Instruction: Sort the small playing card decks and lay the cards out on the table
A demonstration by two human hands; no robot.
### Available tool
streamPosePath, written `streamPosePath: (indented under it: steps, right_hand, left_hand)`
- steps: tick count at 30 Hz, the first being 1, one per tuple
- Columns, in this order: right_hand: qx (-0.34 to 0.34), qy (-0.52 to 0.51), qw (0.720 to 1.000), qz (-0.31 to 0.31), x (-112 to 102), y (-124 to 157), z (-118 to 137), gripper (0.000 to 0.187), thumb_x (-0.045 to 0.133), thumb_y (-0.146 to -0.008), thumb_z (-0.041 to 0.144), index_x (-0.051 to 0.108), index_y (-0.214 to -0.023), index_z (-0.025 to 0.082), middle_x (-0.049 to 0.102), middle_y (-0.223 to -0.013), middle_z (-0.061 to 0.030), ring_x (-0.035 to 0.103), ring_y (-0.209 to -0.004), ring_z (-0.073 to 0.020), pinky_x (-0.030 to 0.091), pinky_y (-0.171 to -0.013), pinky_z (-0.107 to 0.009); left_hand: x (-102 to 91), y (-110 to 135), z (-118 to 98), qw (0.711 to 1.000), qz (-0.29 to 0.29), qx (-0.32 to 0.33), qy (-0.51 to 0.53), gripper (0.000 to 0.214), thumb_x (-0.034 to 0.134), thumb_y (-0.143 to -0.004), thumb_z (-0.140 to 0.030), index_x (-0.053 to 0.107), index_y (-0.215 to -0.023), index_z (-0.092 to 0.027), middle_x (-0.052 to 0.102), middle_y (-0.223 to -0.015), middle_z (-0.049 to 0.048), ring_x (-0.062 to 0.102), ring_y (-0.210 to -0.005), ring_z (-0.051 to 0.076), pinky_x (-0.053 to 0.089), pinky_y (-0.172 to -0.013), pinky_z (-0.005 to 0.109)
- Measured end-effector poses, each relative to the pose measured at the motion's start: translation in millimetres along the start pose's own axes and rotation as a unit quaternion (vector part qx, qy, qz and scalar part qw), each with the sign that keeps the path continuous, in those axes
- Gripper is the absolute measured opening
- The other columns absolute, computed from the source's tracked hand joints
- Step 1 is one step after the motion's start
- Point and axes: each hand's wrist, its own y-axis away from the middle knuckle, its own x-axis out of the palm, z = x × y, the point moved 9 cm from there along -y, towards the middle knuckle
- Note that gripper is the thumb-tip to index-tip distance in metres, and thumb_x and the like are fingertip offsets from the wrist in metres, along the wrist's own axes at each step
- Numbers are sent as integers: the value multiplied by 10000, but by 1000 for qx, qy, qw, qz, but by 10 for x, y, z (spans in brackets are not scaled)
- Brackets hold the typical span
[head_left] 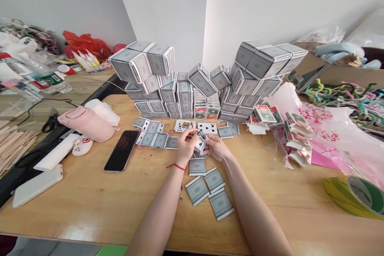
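Note:
Both hands meet at the middle of the table around one playing card, which appears bent. My left hand pinches its upper left side, and my right hand grips the right side. Just below them lie several folded cards, patterned backs up. Two face-up cards, a jack or similar picture card and a spade card, lie behind the hands. To the left is a cluster of folded cards. Stacked grey card boxes form a wall-like structure at the back.
A black phone, a pink roll and a white mouse lie left. On the right are opened card packs, pink plastic wrapping and a yellow-green tape roll. Bottles stand at the far left.

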Motion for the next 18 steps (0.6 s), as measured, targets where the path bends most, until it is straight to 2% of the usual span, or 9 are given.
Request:
streamPosePath:
  steps: [6, 11, 14, 18]
  right_hand:
    - [-27, 12, 999, -26, -17, -28, 12, 261, 688, -662, 359, 540, -721, 152, 633, -622, -17, 626, -542, -139, 552, -490, -255]
    - [-59, 32, 997, -38, 3, -27, 59, 274, 693, -654, 359, 534, -729, 148, 637, -678, -20, 630, -585, -146, 564, -546, -300]
    - [-69, 39, 996, -40, 8, -27, 70, 274, 699, -645, 346, 558, -763, 142, 631, -725, -23, 627, -633, -148, 567, -568, -306]
    - [-82, 52, 994, -56, -12, -28, 78, 266, 704, -632, 345, 567, -736, 143, 603, -673, -4, 602, -610, -128, 566, -574, -301]
  left_hand:
    - [-38, -54, 121, 998, -11, -43, 36, 221, 614, -677, -305, 671, -832, -160, 677, -835, 60, 612, -760, 165, 469, -677, 268]
    - [36, -63, 192, 994, 18, -73, 84, 226, 573, -704, -280, 664, -874, -162, 683, -856, 63, 618, -810, 185, 466, -747, 307]
    - [73, -55, 204, 994, 30, -71, 84, 218, 551, -716, -264, 654, -879, -163, 677, -876, 67, 611, -842, 189, 456, -765, 310]
    - [81, -48, 157, 997, 29, -51, 58, 182, 553, -711, -254, 639, -842, -161, 662, -862, 59, 594, -851, 176, 436, -779, 296]
